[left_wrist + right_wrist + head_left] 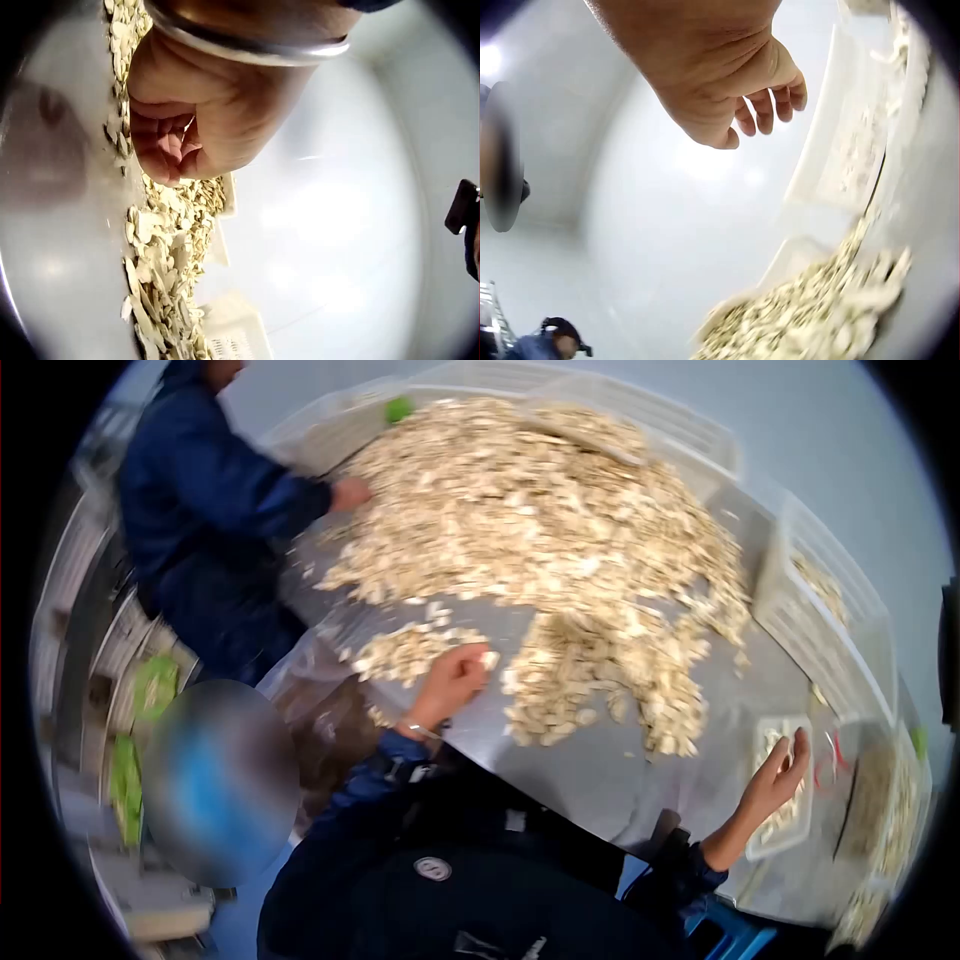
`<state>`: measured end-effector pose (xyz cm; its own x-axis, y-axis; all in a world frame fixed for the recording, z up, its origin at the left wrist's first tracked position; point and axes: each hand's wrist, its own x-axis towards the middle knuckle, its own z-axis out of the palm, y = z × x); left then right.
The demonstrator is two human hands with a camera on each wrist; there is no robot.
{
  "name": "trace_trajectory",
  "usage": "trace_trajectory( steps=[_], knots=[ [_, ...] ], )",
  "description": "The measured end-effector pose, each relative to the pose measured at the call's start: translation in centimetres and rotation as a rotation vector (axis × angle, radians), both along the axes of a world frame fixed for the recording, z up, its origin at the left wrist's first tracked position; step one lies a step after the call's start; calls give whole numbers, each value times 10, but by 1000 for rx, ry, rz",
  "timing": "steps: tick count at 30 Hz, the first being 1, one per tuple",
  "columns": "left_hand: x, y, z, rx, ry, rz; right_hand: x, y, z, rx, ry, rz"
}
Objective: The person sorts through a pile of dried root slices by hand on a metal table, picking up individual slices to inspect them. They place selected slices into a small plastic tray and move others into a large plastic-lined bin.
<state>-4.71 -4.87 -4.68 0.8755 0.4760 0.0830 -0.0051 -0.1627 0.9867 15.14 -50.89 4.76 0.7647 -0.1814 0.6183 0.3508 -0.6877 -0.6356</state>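
Observation:
My left hand (452,685), with a metal bracelet at the wrist, is over the table beside a small heap of pale flat slices (405,653). Its fingers (161,154) are curled in toward the thumb, and a pale slice (489,659) shows at the fingertips. The palm side is partly hidden. My right hand (778,778) is raised at the right, over a small white tray (797,830) of pale pieces. In the right wrist view its fingers (763,112) are loosely bent and apart, with nothing between them.
A large mound of slices (540,510) covers the far table, with a smaller pile (590,670) in front. White crates (835,625) line the back and right edges. Red-handled scissors (832,760) lie by the tray. Another person (205,510) reaches in at the left.

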Motion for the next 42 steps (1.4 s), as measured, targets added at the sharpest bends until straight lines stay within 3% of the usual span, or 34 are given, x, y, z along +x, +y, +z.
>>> trace_trajectory(
  steps=[2,4,5,7,8,12,19,21,23,25,26,27,28,29,31,33,35,38,42],
  knots=[
    [-1,-8,8,-19,12,-11,-16,46,-6,184,153,304],
    [3,-17,8,-3,-43,39,-57,137,10,-48,415,514],
    [2,-21,8,2,-24,7,-63,162,-3,18,102,762],
    [-4,-26,8,9,20,-55,-96,207,6,-5,434,850],
    [-7,-34,12,-126,-42,-69,-106,222,0,-82,506,903],
    [-21,-49,29,7,-49,-156,-122,262,7,-141,697,1070],
    [-49,-32,33,36,-35,-58,-76,281,17,-294,1065,1351],
    [-54,-22,32,-8,39,-50,-47,292,41,-370,1292,1441],
    [-60,-16,33,-77,35,-31,3,302,46,-351,1263,1504],
    [-65,-14,35,-94,24,-41,43,322,85,-204,986,1313],
    [-67,-14,33,-96,14,-41,48,337,101,290,885,1216],
    [-68,-14,33,-100,9,-39,64,344,121,557,894,1241],
    [-69,-14,40,-88,27,-47,43,357,146,828,823,1057],
    [-68,-13,39,-78,22,-49,50,360,144,877,794,1059],
    [-70,-14,36,-66,16,-43,37,360,132,647,778,1212],
    [-73,-14,39,-63,46,-52,4,355,113,328,822,1248],
    [-75,-13,41,-46,39,-37,-19,342,82,169,931,1302],
    [-74,-15,35,34,1,10,-46,319,41,129,928,1263],
    [-62,-11,34,501,-123,68,-65,288,11,171,861,1106]
  ],
)
